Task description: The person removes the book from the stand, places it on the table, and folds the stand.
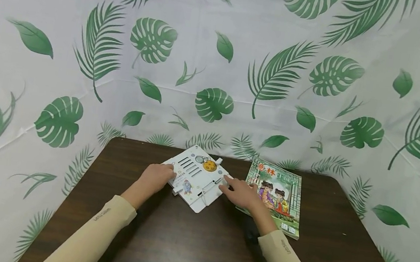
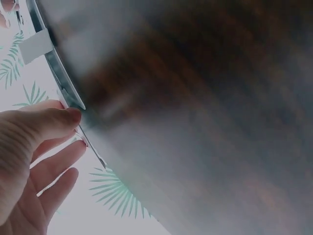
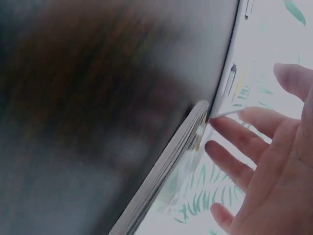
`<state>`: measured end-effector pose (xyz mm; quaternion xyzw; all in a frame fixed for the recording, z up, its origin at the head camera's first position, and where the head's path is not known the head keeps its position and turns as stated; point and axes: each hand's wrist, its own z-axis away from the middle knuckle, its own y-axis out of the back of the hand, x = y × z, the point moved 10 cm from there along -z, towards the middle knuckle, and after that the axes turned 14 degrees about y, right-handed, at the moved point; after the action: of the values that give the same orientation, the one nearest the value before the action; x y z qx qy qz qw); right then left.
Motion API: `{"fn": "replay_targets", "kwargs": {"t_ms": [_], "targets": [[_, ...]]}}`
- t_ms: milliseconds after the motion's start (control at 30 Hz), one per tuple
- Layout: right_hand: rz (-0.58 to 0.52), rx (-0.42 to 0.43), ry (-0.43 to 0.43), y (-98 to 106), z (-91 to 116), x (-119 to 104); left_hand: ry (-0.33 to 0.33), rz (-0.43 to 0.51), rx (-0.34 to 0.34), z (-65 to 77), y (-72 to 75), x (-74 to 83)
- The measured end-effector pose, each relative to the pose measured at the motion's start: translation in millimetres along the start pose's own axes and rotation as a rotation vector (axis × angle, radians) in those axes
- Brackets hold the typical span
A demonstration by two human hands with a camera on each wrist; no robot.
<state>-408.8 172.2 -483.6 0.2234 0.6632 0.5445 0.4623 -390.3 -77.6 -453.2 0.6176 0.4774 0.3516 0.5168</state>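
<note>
A white folding book stand (image 1: 185, 174) with slots, a yellow planet and a rocket printed on it lies flat and turned at an angle at the back of the table. My left hand (image 1: 153, 179) pinches its left corner; in the left wrist view the thumb presses on top of the stand's edge (image 2: 71, 90) and the other fingers are below or beside it. At the stand's right corner, my right hand (image 1: 243, 195) has its fingers loosely extended, with fingertips at the edge. The right wrist view shows that hand (image 3: 274, 161) with thumb and fingers spread apart.
A green illustrated magazine (image 1: 284, 197) lies right of the stand, partly beneath the right hand; its page edges (image 3: 164, 174) show in the right wrist view. The dark wooden table (image 1: 179, 249) meets a white leaf-patterned cloth (image 1: 180, 114) behind and at both sides.
</note>
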Motion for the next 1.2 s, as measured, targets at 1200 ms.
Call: {"fn": "replay_targets", "kwargs": {"t_ms": [1200], "targets": [[0.01, 0.015, 0.007, -25, 18, -62, 0.226, 0.372, -0.556, -50.0, -43.2, -40.4]]}}
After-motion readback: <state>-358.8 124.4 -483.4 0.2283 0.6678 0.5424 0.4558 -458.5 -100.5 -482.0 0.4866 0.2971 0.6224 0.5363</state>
